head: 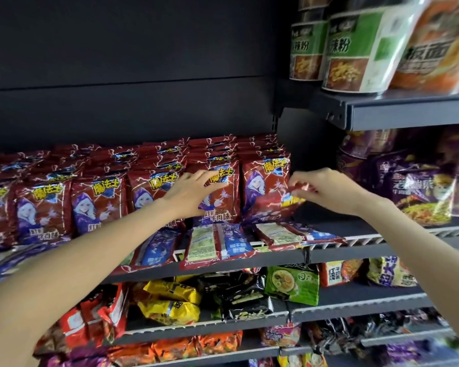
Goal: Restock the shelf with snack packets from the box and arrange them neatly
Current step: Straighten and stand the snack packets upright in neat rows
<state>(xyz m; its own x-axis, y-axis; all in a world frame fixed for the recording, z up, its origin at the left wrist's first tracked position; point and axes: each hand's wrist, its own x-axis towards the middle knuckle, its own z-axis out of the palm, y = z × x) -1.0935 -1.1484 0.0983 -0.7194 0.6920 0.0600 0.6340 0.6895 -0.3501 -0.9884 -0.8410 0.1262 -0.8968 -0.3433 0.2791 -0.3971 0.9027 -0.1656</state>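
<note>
- Right hand (326, 190) pinching one shiny red snack packet (278, 205) by its top corner, thumb and fingers curled on the edge.
- Held packet tilted, long side running down and to the left from the pinching fingers, low end near the front edge of the dark metal shelf (329, 250).
- Left hand (194, 193) spread wide with straight fingers, pressing flat on the front of an upright red packet in the standing row of red packets (96, 202). Nothing gripped there.
- Standing row stretching away to the left of the left hand, all faces forward.
- Gap for the held packet just under the right hand, at the right end of the row, beside the last upright red packet (263, 181).
- Right hand nearer to that gap, so likely the one to stand the packet up.
- A few flat packets with blue and green backs (215, 242) lying face down below both hands, at the shelf front. Probably still to be stood up.
- Box not in view.
</note>
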